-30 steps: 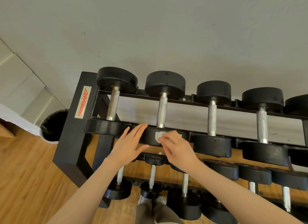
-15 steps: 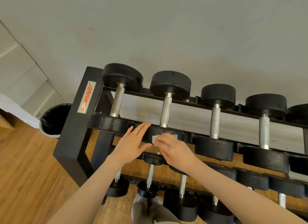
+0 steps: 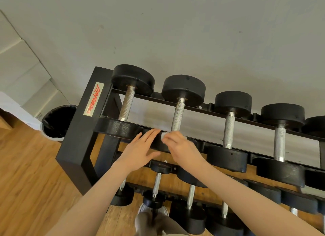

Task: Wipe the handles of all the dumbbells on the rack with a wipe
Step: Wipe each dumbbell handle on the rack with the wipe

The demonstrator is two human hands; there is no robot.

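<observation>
**Wipe held at the near end of the second dumbbell**

Where the small white wipe (image 3: pixel 164 135) shows, it is pinched in the curled fingers of the right hand (image 3: pixel 182 148), right at the foot of the knurled silver handle (image 3: pixel 177 116) of the second black round-headed dumbbell (image 3: pixel 183 90) on the top row. Most of the wipe is hidden under the fingers, and the hand covers that dumbbell's near head. Just beside it, the left hand (image 3: pixel 140 150) lies flat with straight fingers, gripping nothing, its fingertips (image 3: pixel 154 131) against the front rail between the first and second dumbbells. To the left, the first dumbbell (image 3: pixel 132 79) rests across the black steel rack (image 3: pixel 77 144), whose end plate carries a red-lettered label (image 3: pixel 93 99). Further dumbbells stand to the right on the top row, and smaller ones fill the lower row. Beyond the rack's left end sits a round bin with a black liner (image 3: pixel 58 121) on the wooden floor (image 3: pixel 26 183), against a pale grey wall (image 3: pixel 175 33).
</observation>
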